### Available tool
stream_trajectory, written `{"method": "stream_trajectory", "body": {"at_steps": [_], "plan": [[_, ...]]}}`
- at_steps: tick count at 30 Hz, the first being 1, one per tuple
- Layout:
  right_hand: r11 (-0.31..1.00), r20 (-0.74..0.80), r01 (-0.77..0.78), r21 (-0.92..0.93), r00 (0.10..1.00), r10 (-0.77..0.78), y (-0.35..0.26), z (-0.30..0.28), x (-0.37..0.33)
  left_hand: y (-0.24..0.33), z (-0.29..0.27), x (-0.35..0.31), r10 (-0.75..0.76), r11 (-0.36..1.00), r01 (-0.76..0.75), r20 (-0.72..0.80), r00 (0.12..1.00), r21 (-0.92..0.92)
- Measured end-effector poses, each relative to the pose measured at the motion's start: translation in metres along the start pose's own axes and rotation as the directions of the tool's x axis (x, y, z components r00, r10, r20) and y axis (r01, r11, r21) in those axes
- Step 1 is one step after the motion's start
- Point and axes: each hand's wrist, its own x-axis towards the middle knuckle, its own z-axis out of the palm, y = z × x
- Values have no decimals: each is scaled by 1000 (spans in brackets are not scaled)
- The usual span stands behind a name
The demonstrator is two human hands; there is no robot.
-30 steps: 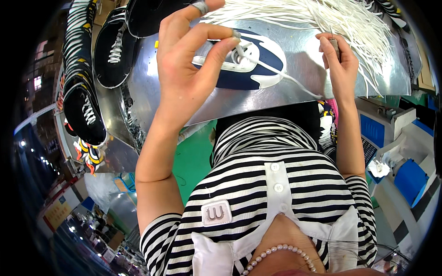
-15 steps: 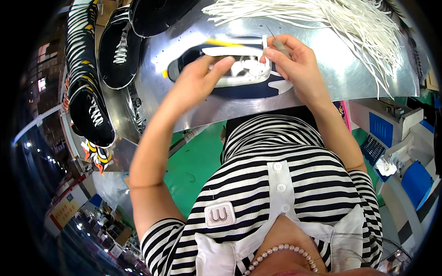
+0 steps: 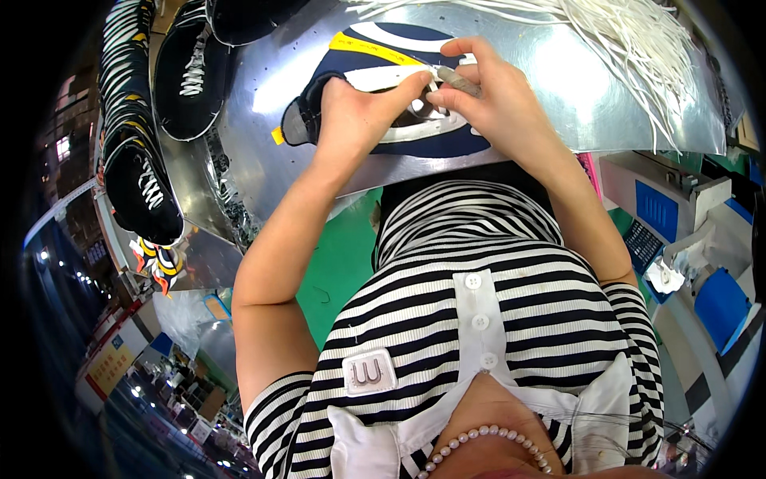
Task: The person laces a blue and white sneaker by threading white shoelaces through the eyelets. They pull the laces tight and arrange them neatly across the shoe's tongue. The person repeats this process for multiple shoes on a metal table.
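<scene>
Both hands on the navy shoe upper [image 3: 375, 96], flat on the metal table [image 3: 263, 136] — left hand [image 3: 359, 116] pressing it down, right hand [image 3: 487, 100] pinching a white lace end [image 3: 459, 80] w/ fingertips. Loose laces [image 3: 638, 40] piled nearby.

We see a shiny metal table [image 3: 558, 88] with a dark blue shoe top [image 3: 375, 88] lying flat on it near the front edge. A big pile of white laces [image 3: 630, 40] lies at the back right. Black shoe tops with white laces [image 3: 187, 76] lie along the left side.
</scene>
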Motion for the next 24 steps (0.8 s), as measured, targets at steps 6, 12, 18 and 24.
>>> {"method": "stream_trajectory", "body": {"at_steps": [6, 12, 18, 24], "plan": [[995, 13, -69, 73, 998, 68, -12, -18, -20, 12, 0, -9, -116, 992, 116, 6, 993, -38], [1000, 44, 18, 16, 999, -18, -2, -22, -16, 10, 1, -9, -70, 997, 71, 50, 996, -17], [951, 18, 147, -273, 989, -148, -1, -3, -3, 2, 8, -13, 204, 973, -193, 79, 976, -129], [898, 231, 126, -422, 972, -27, -19, -21, 19, 0, 1, -9, -33, 946, 101, 217, 976, -308]]}}
